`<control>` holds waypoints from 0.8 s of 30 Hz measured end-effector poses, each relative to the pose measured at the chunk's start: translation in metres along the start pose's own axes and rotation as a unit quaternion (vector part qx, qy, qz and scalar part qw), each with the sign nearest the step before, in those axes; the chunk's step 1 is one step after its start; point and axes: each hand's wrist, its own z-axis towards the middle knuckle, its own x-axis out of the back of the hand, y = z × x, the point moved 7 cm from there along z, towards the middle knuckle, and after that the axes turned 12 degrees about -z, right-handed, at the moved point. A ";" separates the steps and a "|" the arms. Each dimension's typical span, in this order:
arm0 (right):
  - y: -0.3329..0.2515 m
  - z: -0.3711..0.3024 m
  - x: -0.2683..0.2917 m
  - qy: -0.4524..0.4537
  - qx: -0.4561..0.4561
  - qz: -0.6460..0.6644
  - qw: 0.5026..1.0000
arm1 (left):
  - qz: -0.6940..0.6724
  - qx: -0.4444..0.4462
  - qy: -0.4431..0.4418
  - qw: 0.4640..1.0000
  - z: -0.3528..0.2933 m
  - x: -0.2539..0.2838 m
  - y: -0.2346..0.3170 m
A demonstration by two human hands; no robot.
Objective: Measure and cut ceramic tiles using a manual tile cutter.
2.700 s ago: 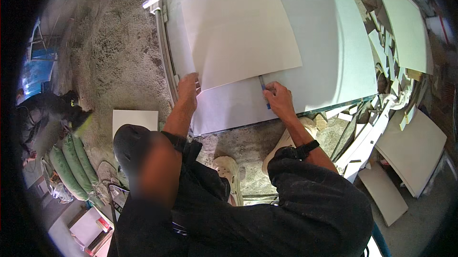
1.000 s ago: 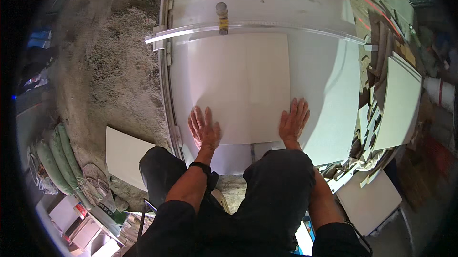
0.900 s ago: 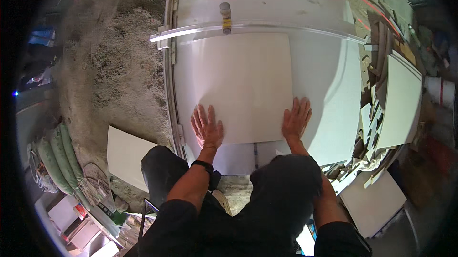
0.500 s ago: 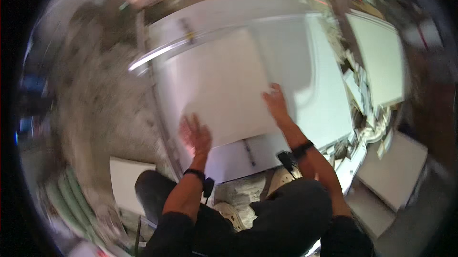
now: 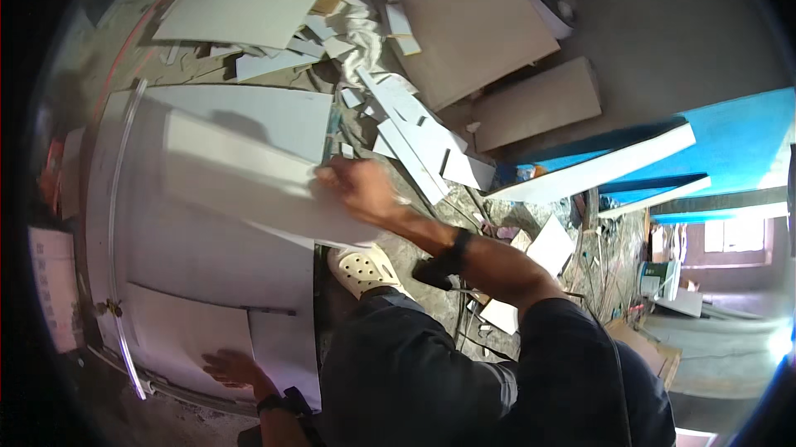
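Observation:
My right hand (image 5: 361, 186) is closed on the near end of a white panel strip (image 5: 240, 169), which is blurred by motion and seems raised over a large pale board (image 5: 207, 260). The fingertips are partly smeared. Flat on a smaller pale panel (image 5: 182, 323) lies my left hand (image 5: 232, 370), its fingers spread. That panel rests on the large board at the lower left. Across the board runs a long shiny metal straightedge (image 5: 119, 190), with a small dark and brass fitting (image 5: 108, 308) on it. A thin dark tool (image 5: 274, 311) lies beside the smaller panel.
White offcuts (image 5: 406, 132) and crumpled white wrapping (image 5: 361, 41) litter the floor past the board. Larger panels (image 5: 473, 28) lie beyond, and a long white strip (image 5: 605, 165) leans by a blue surface (image 5: 738, 140). My cream clog (image 5: 365, 269) is beside the board's edge.
The view has swung to the right. My right hand has gone from a panel's right edge to gripping a raised white strip. My left hand still rests spread on a panel.

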 end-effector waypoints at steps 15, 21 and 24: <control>0.235 -0.262 0.146 0.276 -0.476 -0.123 0.826 | 0.004 -0.022 0.000 1.000 -0.002 0.003 -0.006; 0.282 -0.210 0.173 0.333 -0.454 -0.209 0.800 | 0.014 0.001 -0.040 0.999 0.001 0.007 -0.003; 0.294 -0.186 0.189 0.347 -0.452 -0.248 0.784 | 0.000 0.008 -0.037 0.999 0.003 -0.002 -0.008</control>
